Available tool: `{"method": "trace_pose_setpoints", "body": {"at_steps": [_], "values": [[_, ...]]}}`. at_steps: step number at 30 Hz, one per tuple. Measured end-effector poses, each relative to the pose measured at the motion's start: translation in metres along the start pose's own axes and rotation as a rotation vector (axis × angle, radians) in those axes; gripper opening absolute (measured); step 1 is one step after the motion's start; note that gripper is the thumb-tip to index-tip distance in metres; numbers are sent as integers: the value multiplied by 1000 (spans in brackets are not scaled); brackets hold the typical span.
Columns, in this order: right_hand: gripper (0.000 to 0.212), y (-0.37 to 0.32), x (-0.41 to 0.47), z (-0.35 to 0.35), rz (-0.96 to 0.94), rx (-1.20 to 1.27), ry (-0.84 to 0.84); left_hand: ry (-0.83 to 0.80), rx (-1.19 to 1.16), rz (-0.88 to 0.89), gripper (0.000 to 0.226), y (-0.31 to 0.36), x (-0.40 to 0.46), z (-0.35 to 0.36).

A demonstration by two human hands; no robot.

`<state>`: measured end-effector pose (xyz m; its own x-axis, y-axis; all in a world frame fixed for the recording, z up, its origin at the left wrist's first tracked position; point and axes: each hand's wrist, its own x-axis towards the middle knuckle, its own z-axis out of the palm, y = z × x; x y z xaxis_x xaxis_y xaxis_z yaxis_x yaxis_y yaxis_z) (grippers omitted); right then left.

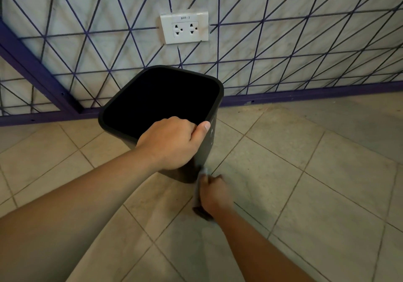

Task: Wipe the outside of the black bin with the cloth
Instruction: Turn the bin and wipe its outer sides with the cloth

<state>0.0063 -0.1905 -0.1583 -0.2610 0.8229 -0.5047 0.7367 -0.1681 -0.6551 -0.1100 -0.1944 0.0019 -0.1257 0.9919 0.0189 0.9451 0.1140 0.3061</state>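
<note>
The black bin stands on the tiled floor, tilted toward me, its dark open mouth facing up. My left hand grips the near rim, fingers curled inside and thumb along the edge. Low at the bin's near right corner my right hand holds a grey cloth against the bin's outer side near its base. The picture is blurred there, and most of the cloth is hidden behind the hand.
Behind the bin rises a pale wall with a purple metal lattice and a white double socket. A purple base rail runs along the floor edge. Beige floor tiles spread right and toward me.
</note>
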Motion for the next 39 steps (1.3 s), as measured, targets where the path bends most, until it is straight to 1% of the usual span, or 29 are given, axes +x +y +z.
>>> {"method": "trace_pose_setpoints", "body": {"at_steps": [2, 4, 6, 7, 9, 11, 13, 15, 17, 19, 21, 23, 25, 27, 29, 31, 33, 34, 36, 37, 39], "values": [[55, 6, -5, -13, -59, 101, 122, 4, 2, -9, 62, 1, -2, 0], [39, 8, -8, -33, -142, 227, 202, -18, 20, -14, 61, 2, -4, -2], [21, 7, -8, -53, -240, 282, 178, -63, 35, -7, 52, 1, -4, -3], [20, 6, -9, -61, -289, 275, 141, -96, 9, -10, 44, 0, -3, -3], [35, 7, -9, -76, -370, 273, 75, -175, -107, -32, 34, -1, -2, -5], [45, 7, -8, -89, -452, 340, 14, -246, -204, -66, 37, -2, -3, -9], [56, 6, -7, -99, -545, 457, -44, -289, -255, -90, 40, -3, -6, -14], [63, 0, 0, -104, -611, 612, -55, -285, -267, -97, 35, -6, -10, -15], [58, -11, 7, -103, -576, 802, -7, -251, -254, -98, 27, -8, -12, -12], [47, -23, 15, -95, -470, 994, 84, -227, -250, -101, 24, -10, -13, -9], [36, -34, 23, -83, -355, 1117, 155, -223, -256, -108, 25, -11, -12, -7], [25, -42, 27, -69, -247, 1174, 195, -220, -278, -106, 21, -13, -11, -5], [18, -45, 31, -55, -166, 1228, 243, -207, -292, -92, 13, -14, -11, -3], [15, -49, 34, -42, -137, 1219, 338, -196, -289, -91, 11, -15, -10, -2], [9, -60, 33, -36, -141, 1176, 451, -200, -302, -107, 15, -16, -9, -2], [17, -74, 29, -33, -157, 1157, 532, -206, -316, -119, 25, -16, -8, -2], [26, -85, 22, -32, -242, 1113, 551, -204, -304, -114, 25, -14, -7, -3], [32, -88, 17, -31, -315, 1065, 522, -200, -295, -106, 24, -14, -7, -3], [47, -89, 11, -28, -450, 993, 403, -196, -288, -84, 22, -12, -7, -3], [53, -87, 10, -26, -488, 992, 338, -191, -279, -74, 22, -12, -7, -4], [71, -79, 12, -21, -506, 1037, 224, -182, -266, -66, 25, -14, -7, -4]]}}
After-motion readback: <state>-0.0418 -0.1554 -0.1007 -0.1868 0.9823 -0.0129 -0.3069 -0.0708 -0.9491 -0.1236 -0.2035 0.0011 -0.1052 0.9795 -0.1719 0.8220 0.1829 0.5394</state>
